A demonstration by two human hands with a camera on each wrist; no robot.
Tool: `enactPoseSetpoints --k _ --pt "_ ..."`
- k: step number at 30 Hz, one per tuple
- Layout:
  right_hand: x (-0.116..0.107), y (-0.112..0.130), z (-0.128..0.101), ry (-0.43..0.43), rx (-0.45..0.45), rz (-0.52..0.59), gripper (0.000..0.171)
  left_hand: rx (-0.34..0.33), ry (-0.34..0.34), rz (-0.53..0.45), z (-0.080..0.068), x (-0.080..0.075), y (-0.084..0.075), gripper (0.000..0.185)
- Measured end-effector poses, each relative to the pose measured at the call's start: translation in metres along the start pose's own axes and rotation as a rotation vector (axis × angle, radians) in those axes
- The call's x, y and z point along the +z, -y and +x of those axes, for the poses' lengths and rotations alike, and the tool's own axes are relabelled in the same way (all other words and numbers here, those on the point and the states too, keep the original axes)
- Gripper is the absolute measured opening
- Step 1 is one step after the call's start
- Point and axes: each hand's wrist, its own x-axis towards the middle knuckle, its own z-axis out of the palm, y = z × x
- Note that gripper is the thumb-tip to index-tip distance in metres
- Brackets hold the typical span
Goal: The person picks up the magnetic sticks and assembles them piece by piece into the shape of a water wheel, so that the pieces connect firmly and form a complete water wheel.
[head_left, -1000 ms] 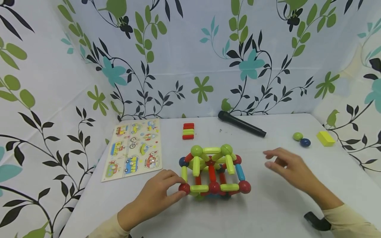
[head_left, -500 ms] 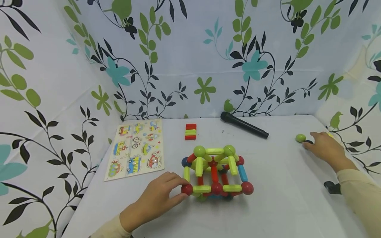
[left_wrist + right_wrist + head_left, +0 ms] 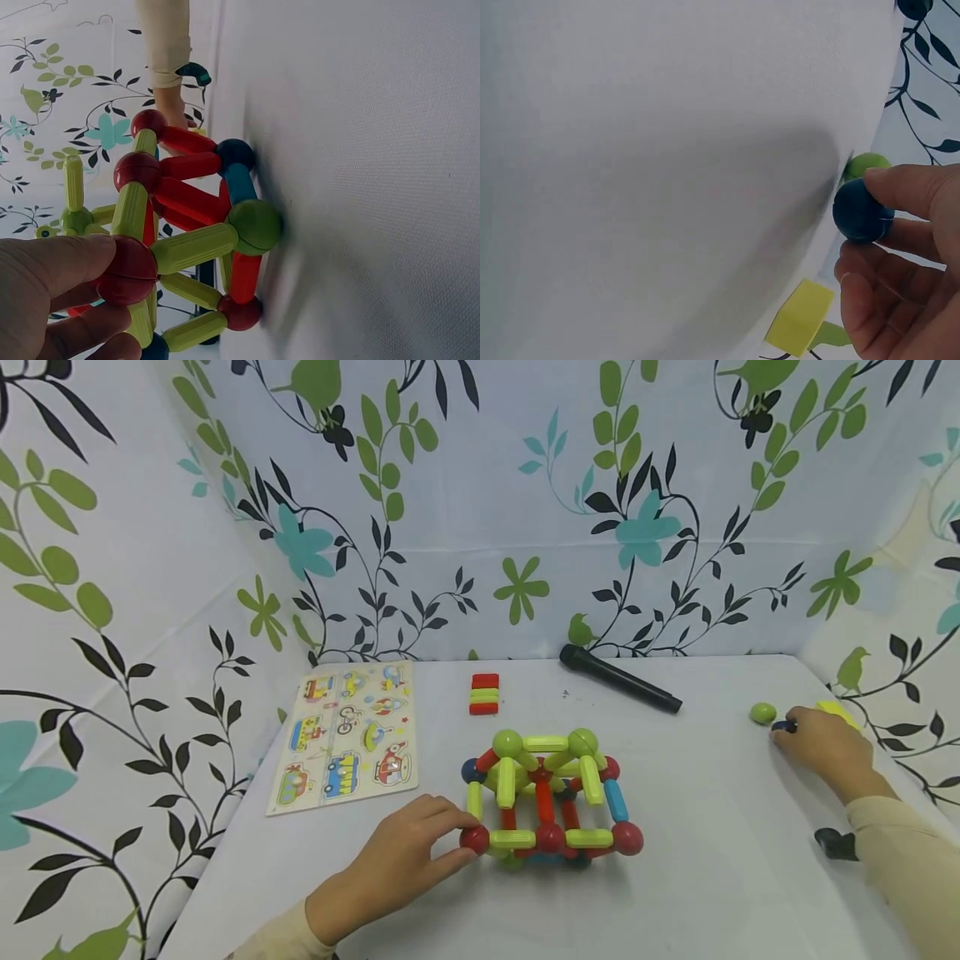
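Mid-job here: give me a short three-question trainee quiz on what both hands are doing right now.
1. Multiple choice: what does the right hand pinch? A. a dark blue plastic ball B. a black microphone C. a yellow foam block
2. True or false: the left hand grips a red ball at a corner of the rod-and-ball frame.
3. Fill in: the loose ball lying on the white table next to the right hand is ____ in colour.

Key:
1. A, the dark blue plastic ball.
2. True, the red corner ball.
3. Green, the green ball.
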Motion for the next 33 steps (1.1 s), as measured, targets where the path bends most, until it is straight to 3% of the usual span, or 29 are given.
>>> enactPoseSetpoints --k 4,7,16,21,24,27,33 --pt "-0.006 0.02 -0.016 -0.103 -0.033 0.048 0.058 -0.004 0.004 0.008 0.0 0.001 0.0 0.032" --pt "-0.012 0.053 -0.034 -0.188 -0.117 0.123 0.055 -0.005 0.005 0.013 0.0 0.001 0.001 0.033" --pt "-0.019 0.161 -0.114 -0.464 -0.576 0.279 0.049 0.002 0.004 -0.002 0.0 0.001 0.002 0.032" --pt "-0.01 0.196 -0.146 -0.508 -0.816 0.356 0.045 -0.013 0.01 -0.005 0.0 0.001 0.002 0.033" --pt "-0.004 0.21 -0.157 -0.521 -0.952 0.381 0.049 -0.021 0.011 -0.002 -0.001 0.002 0.002 0.034" --pt "0.002 0.22 -0.163 -0.521 -1.071 0.392 0.043 -0.017 0.008 0.001 0.0 0.003 0.002 0.033" --pt "0.009 0.232 -0.165 -0.525 -1.176 0.372 0.036 -0.002 0.002 -0.007 0.0 0.003 0.002 0.033"
